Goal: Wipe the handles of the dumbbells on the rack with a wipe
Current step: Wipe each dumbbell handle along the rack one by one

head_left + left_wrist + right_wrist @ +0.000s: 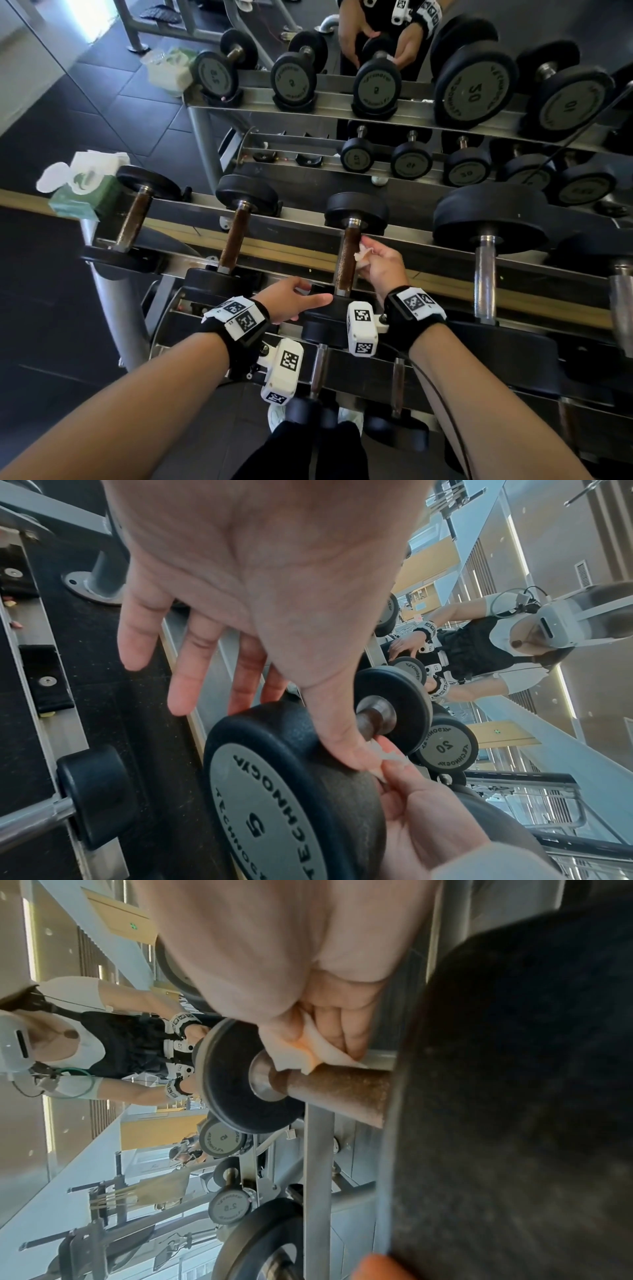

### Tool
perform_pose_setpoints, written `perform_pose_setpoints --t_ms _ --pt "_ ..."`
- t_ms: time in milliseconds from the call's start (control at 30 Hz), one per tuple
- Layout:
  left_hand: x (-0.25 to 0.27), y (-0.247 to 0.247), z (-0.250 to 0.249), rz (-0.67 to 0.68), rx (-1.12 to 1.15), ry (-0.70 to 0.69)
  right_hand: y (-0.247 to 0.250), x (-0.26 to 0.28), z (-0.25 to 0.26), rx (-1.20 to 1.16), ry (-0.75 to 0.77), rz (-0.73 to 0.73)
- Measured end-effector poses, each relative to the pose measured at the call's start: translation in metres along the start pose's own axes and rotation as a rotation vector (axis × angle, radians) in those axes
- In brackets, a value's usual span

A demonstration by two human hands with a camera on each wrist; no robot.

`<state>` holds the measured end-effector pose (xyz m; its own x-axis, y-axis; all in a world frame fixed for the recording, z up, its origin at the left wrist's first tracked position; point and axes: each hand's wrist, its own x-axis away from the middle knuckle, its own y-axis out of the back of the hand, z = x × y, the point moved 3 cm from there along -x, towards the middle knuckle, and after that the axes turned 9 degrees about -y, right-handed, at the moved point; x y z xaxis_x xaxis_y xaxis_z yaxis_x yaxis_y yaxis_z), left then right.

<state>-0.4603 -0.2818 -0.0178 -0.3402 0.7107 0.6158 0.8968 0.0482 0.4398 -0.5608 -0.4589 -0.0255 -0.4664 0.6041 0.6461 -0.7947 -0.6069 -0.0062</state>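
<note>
On the rack's top tier lies a small dumbbell with a brown, rust-coloured handle [346, 262] [337, 1089], third from the left. My right hand [378, 265] grips a crumpled white wipe [362, 253] [310, 1049] and presses it to the handle's right side near the far head. My left hand [301, 298] [246, 631] lies with straight fingers on the near head [274, 799], marked 5, the thumb across its rim. In the left wrist view the right hand [414, 813] and the wipe [390, 758] show just behind that head.
Two more brown-handled dumbbells [133, 219] [236, 236] lie to the left, bigger chrome-handled ones [486, 274] to the right. A green and white wipes pack [85, 186] sits at the rack's left end. Small dumbbells [320, 366] fill the lower tier. A mirror [376, 85] behind reflects everything.
</note>
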Motion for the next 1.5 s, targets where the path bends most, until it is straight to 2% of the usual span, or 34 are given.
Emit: perform_pose_setpoints --t_ms 200,300,433,567,733,1000,1300,1400,1500 --pt "0.003 -0.002 0.001 -0.019 0.033 -0.011 0.006 0.020 -0.018 0.163 0.111 0.015" --pt "0.003 -0.002 0.001 -0.018 0.049 -0.019 0.016 0.035 -0.029 0.196 0.109 0.048" --pt "0.004 -0.003 0.001 -0.021 0.055 -0.019 0.021 0.027 -0.014 0.018 0.077 -0.053" --pt "0.003 -0.005 0.001 -0.027 0.064 -0.017 0.012 0.015 0.007 0.002 0.115 -0.100" --pt "0.001 -0.008 0.004 -0.047 0.104 -0.002 0.009 0.012 0.023 0.070 0.187 -0.182" --pt "0.002 -0.010 0.005 -0.069 0.121 -0.023 0.019 0.011 0.023 0.232 0.199 -0.246" --pt "0.004 -0.010 0.002 -0.082 0.089 -0.045 0.003 0.034 -0.001 0.262 0.237 -0.046" --pt "0.003 -0.008 0.002 -0.083 0.116 -0.046 0.012 0.047 -0.014 0.426 0.237 0.054" --pt "0.003 -0.008 0.002 -0.081 0.112 -0.049 0.020 0.049 -0.002 0.437 0.184 0.133"
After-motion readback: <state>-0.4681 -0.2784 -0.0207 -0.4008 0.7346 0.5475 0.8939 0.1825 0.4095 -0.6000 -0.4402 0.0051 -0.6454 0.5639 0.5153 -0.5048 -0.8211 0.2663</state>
